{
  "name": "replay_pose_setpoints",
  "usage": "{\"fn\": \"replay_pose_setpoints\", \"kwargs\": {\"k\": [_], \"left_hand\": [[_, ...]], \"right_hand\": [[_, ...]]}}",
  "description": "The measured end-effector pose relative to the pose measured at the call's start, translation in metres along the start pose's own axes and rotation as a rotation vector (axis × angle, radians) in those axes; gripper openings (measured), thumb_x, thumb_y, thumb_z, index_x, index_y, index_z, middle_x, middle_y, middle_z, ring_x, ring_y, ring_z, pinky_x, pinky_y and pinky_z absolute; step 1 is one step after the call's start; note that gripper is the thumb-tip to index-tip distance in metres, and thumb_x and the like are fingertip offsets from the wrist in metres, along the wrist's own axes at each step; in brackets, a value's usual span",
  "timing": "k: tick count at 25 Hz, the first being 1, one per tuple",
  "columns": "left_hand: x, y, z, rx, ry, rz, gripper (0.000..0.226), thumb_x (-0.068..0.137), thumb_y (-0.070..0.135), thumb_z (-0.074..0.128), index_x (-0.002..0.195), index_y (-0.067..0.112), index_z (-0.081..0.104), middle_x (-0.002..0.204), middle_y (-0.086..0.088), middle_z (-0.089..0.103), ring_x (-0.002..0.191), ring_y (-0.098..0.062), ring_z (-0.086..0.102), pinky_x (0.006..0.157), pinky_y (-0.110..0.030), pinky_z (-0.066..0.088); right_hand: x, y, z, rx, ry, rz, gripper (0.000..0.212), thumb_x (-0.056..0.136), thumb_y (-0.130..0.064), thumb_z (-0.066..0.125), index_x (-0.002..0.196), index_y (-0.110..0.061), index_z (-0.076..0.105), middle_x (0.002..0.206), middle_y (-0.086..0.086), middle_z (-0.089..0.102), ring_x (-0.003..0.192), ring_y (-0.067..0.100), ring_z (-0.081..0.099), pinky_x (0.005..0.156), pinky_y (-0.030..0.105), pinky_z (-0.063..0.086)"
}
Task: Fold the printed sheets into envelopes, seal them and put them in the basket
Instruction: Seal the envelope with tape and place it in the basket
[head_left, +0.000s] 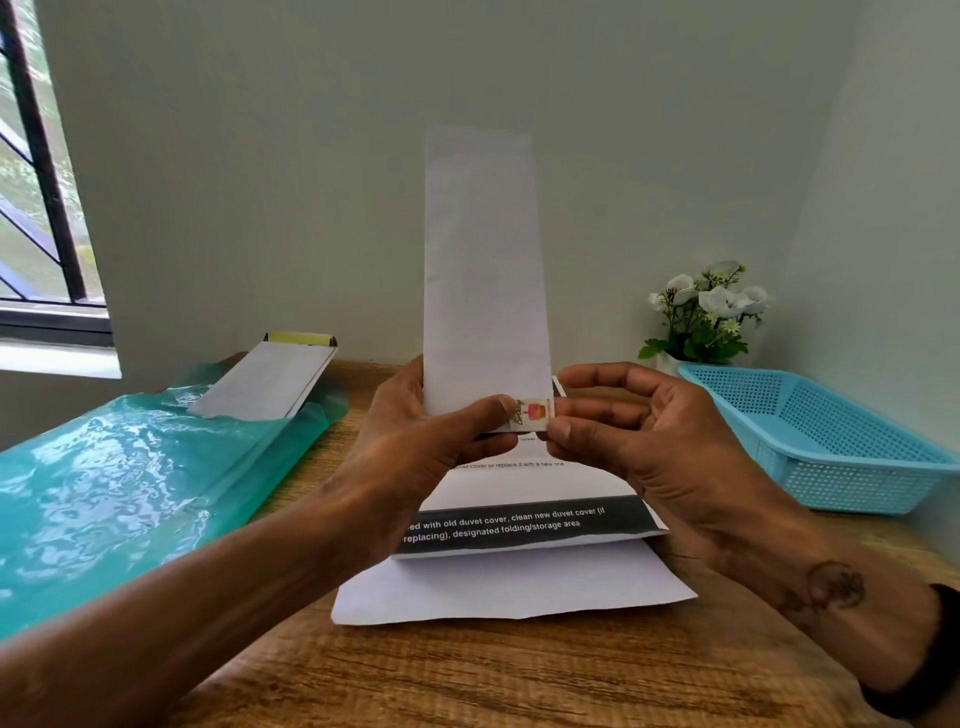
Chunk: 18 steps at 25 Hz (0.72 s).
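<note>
A long white envelope stands upright above the middle of the table. My left hand grips its lower edge, thumb across the front. At that lower edge sits a small colourful sticker, and my right hand pinches it between thumb and fingers. Under the hands, printed sheets lie on the table, the top one with a black band of white text. The blue plastic basket stands at the right and looks empty.
A teal plastic bag lies along the left, with white envelopes sticking out of its far end. A small pot of white flowers stands behind the basket. The wooden table meets the wall; a window is at far left.
</note>
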<state>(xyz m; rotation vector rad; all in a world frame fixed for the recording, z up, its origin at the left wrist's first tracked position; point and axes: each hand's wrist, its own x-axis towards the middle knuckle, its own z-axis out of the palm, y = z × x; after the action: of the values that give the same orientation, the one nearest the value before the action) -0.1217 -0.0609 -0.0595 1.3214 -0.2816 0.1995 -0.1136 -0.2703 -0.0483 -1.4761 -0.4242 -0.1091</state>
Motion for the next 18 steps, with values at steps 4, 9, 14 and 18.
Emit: {"fn": "replay_pose_setpoints", "kwargs": {"k": [4,9,14,18], "left_hand": [[-0.0001,-0.0011,-0.0011,0.036,-0.053,-0.020,0.073,0.065,0.014,0.089,0.131,0.015,0.059,0.114,-0.008,0.078,0.102,-0.027,0.078,0.083,-0.037,0.065],[-0.0022,-0.0023,0.0000,0.102,-0.053,-0.012,0.071,0.064,0.006,0.090,0.127,0.020,0.060,0.107,-0.002,0.079,0.099,-0.022,0.078,0.077,-0.033,0.064],[-0.0011,-0.0024,-0.0013,0.123,-0.035,-0.024,0.060,0.072,-0.002,0.087,0.122,0.019,0.061,0.104,-0.003,0.080,0.098,-0.026,0.078,0.079,-0.035,0.065],[-0.0016,-0.0026,-0.0004,0.148,-0.058,-0.061,0.064,0.077,0.004,0.087,0.132,0.020,0.056,0.114,-0.010,0.076,0.098,-0.029,0.078,0.083,-0.042,0.065]], "right_hand": [[-0.0013,0.0022,-0.0005,-0.088,0.039,-0.044,0.041,0.076,0.007,0.083,0.111,-0.010,0.073,0.097,0.008,0.082,0.092,0.024,0.080,0.078,0.034,0.065],[-0.0013,0.0021,-0.0017,-0.103,0.050,-0.058,0.041,0.075,0.008,0.083,0.110,-0.011,0.073,0.095,0.007,0.083,0.090,0.021,0.080,0.077,0.033,0.066],[-0.0003,0.0027,-0.0003,-0.068,0.032,-0.046,0.039,0.079,0.003,0.082,0.114,-0.012,0.073,0.100,0.009,0.082,0.094,0.027,0.080,0.082,0.040,0.065],[-0.0009,0.0041,-0.0006,-0.087,0.049,-0.053,0.038,0.077,-0.003,0.085,0.113,-0.008,0.073,0.097,0.011,0.082,0.089,0.029,0.080,0.078,0.036,0.066]]}}
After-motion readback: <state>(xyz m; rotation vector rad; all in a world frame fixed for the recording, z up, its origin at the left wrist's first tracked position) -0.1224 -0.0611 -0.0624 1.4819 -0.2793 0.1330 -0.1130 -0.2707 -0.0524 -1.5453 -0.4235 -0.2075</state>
